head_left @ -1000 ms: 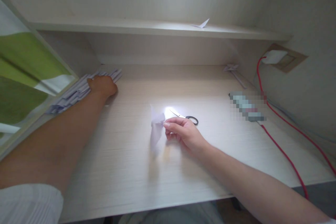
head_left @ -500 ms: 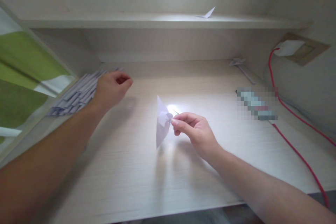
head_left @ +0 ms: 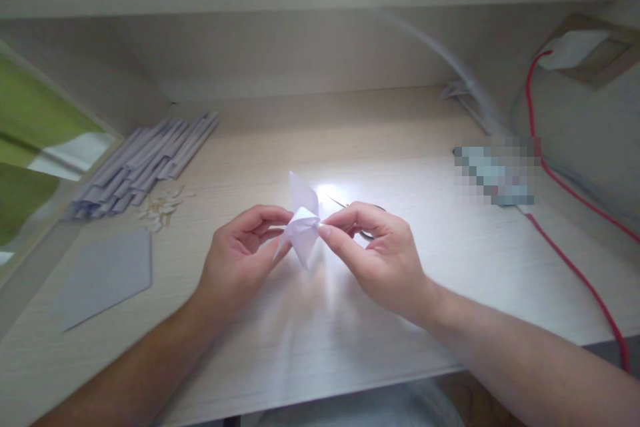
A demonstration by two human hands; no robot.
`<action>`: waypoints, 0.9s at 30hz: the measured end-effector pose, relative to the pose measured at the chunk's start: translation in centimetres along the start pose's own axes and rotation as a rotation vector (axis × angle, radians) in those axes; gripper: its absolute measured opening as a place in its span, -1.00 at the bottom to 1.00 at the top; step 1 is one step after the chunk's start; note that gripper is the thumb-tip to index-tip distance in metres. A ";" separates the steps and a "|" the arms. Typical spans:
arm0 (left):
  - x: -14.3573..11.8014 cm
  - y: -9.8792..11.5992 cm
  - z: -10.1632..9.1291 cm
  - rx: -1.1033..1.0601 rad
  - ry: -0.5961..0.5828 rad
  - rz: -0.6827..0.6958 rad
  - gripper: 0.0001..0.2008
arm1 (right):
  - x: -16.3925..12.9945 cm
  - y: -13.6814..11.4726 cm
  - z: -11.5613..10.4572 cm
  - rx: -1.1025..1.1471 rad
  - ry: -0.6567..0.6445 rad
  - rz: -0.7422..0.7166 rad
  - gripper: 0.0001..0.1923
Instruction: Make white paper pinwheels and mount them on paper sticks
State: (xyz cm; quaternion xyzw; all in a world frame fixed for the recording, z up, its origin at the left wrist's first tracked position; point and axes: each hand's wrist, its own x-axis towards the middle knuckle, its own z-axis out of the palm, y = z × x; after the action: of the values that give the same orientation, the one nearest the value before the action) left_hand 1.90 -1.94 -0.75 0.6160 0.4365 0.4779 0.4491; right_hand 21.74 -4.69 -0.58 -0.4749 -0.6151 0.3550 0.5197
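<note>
— Both grips pinched shut: the left hand (head_left: 239,260) and right hand (head_left: 383,257) clamp a small white folded paper piece (head_left: 303,221) between fingertips, above the pale wooden tabletop (head_left: 310,340).

— Step in hand?

— Seemingly mid-fold. Next likely calls for a steady pinch along one crease. Grey rolled paper strips (head_left: 145,160) lie at ten o'clock, a grey flat sheet (head_left: 107,273) at nine.
</note>
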 end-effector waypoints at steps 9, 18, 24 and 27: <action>-0.6 -1.0 0.0 -0.028 -0.034 -0.029 -0.85 | 0.1 0.1 -0.2 -0.198 -0.037 -0.154 -0.88; -0.8 -1.1 0.2 -0.040 -0.028 -0.052 -0.84 | 0.1 0.4 -0.2 -0.324 -0.079 -0.207 -0.88; -0.8 -0.9 0.6 -0.018 -0.027 -0.018 -0.85 | 0.1 0.7 -0.4 -0.329 -0.090 -0.197 -0.90; -0.9 -0.9 0.6 0.007 -0.036 0.000 -0.83 | 0.0 0.8 -0.4 -0.292 -0.111 -0.175 -0.90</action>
State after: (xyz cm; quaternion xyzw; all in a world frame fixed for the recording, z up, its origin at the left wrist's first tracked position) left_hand 2.26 -2.73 -1.94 0.6260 0.4300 0.4653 0.4547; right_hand 22.30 -4.44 -1.28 -0.4696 -0.7270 0.2411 0.4392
